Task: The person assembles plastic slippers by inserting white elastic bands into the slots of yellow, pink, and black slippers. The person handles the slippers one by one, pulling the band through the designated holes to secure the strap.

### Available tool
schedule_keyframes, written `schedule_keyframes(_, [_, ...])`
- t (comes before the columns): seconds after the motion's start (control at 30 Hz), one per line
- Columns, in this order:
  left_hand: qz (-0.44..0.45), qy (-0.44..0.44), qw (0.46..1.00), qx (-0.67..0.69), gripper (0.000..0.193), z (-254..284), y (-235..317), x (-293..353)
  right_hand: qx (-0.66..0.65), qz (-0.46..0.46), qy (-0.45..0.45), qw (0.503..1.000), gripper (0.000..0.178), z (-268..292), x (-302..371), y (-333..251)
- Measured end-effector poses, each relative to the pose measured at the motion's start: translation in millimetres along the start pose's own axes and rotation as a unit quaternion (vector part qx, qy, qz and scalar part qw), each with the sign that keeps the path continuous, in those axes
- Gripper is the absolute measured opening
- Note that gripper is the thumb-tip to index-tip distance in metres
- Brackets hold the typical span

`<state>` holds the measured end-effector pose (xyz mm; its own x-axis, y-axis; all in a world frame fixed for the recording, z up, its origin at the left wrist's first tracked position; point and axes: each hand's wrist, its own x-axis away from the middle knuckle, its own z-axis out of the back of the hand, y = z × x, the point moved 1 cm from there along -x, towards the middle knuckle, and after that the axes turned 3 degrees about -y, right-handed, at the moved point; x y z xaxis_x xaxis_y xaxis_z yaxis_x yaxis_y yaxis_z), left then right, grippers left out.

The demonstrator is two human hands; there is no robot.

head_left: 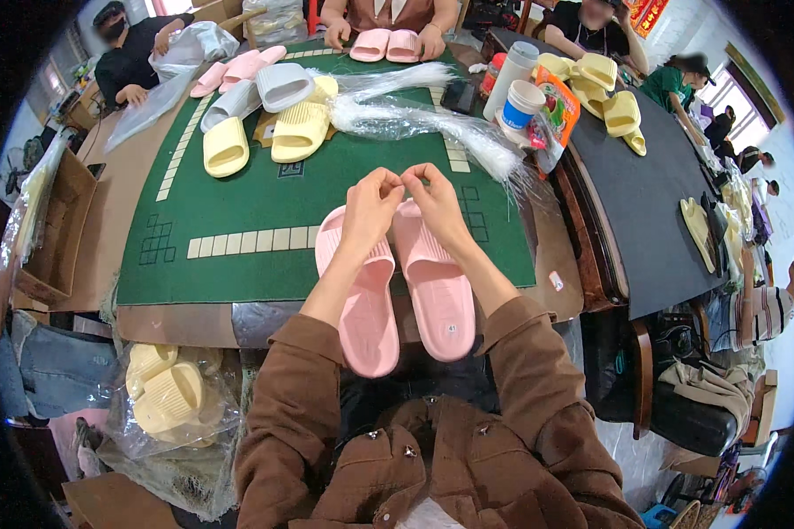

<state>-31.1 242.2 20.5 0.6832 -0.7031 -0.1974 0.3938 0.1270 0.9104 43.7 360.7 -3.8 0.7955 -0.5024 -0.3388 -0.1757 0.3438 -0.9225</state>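
Note:
Two pink slide sandals lie side by side at the front edge of the green mat. My left hand (370,203) is over the toe end of the left pink slide (368,322), and my right hand (434,204) is over the toe end of the right pink slide (443,316). Both hands are closed in a pinch, fingertips meeting between the two toes. Whatever they grip is too small to make out. Beyond my hands lies a bundle of thin clear plastic strands (481,150), partly in a clear wrapper.
On the green mat (238,207) are yellow slides (227,147) and grey slides (284,85). A white cup (520,108) and grey bottle (510,79) stand at the right. Co-workers sit around; one person's hands (430,42) touch pink slides (385,46). Bagged cream slides (169,397) hang lower left.

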Motion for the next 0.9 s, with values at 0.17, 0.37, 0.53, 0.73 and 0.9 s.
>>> schedule_keyframes(0.17, [0.014,0.034,0.997,0.075,0.009,-4,-24,2,-0.116,0.023,-0.013,0.993,0.017,-4,6,-7])
schedule_keyframes(0.37, [0.008,0.060,0.990,0.131,0.009,-4,-28,6,-0.148,0.002,0.009,0.989,0.013,-5,7,-2])
schedule_keyframes(0.53, [0.025,0.071,0.989,0.131,0.010,-3,-26,7,0.011,0.026,0.046,0.999,0.009,-7,11,-2])
schedule_keyframes(0.73, [0.022,0.092,0.985,0.144,0.011,-3,-30,10,0.055,-0.008,0.046,0.997,0.012,-12,16,-7])
schedule_keyframes(0.9, [0.020,0.080,0.990,0.112,0.010,-5,-25,13,0.058,-0.002,0.051,0.997,0.013,-12,18,-13])
